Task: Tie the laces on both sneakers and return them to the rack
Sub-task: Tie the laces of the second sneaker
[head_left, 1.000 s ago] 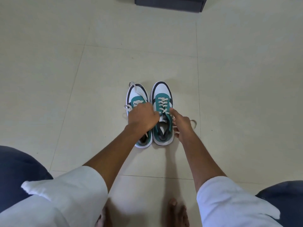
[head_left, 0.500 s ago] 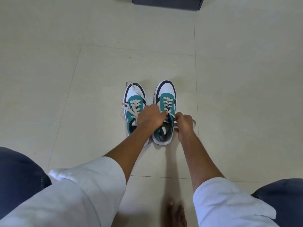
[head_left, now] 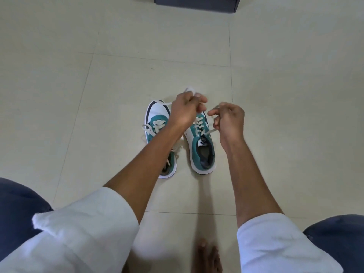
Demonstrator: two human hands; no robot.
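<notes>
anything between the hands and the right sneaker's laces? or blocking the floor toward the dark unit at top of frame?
No. The left hand and right hand each already pinch a lace end of the right sneaker, pulled up above it. The tile floor from the sneakers to the dark unit shows nothing lying on it. Whether that unit is the rack cannot be told.

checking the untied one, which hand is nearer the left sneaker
Left. The left hand hovers over the toe of the left sneaker, forearm crossing it. The right hand is past the right sneaker, pinching its lace.

Left forearm (head_left: 149, 154) hides left sneaker (head_left: 157, 125) middle — foot (head_left: 208, 259) blurred.
</notes>
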